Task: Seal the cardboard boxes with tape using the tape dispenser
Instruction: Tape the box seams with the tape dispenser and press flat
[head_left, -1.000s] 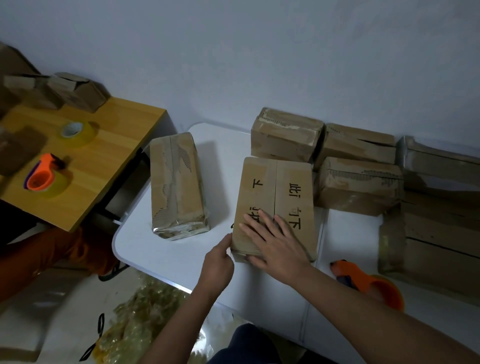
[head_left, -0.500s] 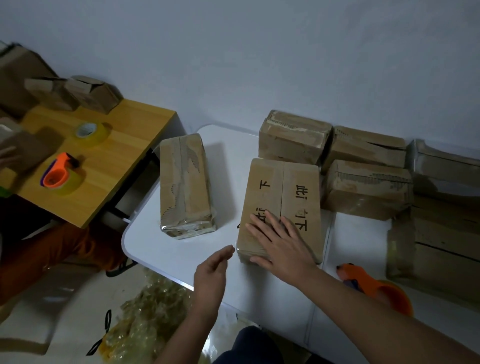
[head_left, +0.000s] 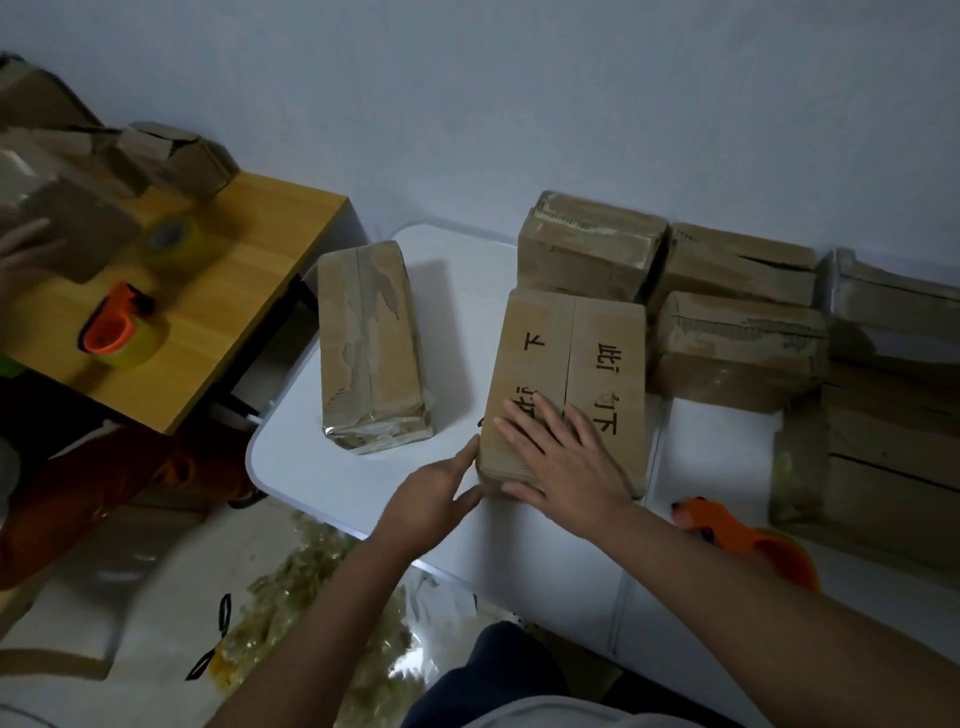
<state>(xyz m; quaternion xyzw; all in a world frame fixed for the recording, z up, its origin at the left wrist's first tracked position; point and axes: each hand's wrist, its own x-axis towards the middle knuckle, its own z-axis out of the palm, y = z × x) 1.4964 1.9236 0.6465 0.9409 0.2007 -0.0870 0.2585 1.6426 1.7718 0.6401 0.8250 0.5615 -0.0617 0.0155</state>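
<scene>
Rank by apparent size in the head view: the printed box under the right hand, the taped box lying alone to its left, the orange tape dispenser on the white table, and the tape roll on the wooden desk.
1. Printed box
2. Taped box, slightly smaller, though it sits farther off, so unsure
3. Orange tape dispenser, partly hidden by the arm
4. Tape roll, blurred and farthest

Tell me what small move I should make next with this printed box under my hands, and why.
Probably reach your right hand to the orange tape dispenser lying on the white table just right of your forearm. The printed box has its flaps closed, and its centre seam looks untaped. Your left hand at the near corner can keep it steady.
</scene>
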